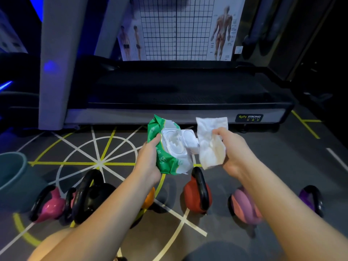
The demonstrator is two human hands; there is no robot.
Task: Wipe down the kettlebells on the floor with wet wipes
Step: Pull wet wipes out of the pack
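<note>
Both hands are clamped on something: the left hand (148, 162) wraps its fingers round the green wipe pack (165, 147) at the middle of the frame, and the right hand (235, 147), just to the right of it, pinches a crumpled white wet wipe (211, 140) that hangs close against the pack's open flip lid (190, 141). From where I stand the trouble looks small but real: with the lid left up the remaining wipes could dry out, and with both hands full the pack would have to be put down first or it may slip. The wipe is bunched, so unless it is spread it would only touch a narrow strip of metal, and its lower folds have a yellowish cast, though I cannot tell if that is dirt or the light. The kettlebells sit in a row on the floor (263, 166) across the lower frame, none of them touched: pink (50, 206) and black (90, 196) close together at lower left, orange (149, 198) half hidden behind the left forearm, red (195, 194) upright at centre, a mauve one (243, 206) and a purple one (308, 200) at lower right; a hard shove on a handle might tip one into its neighbour
</note>
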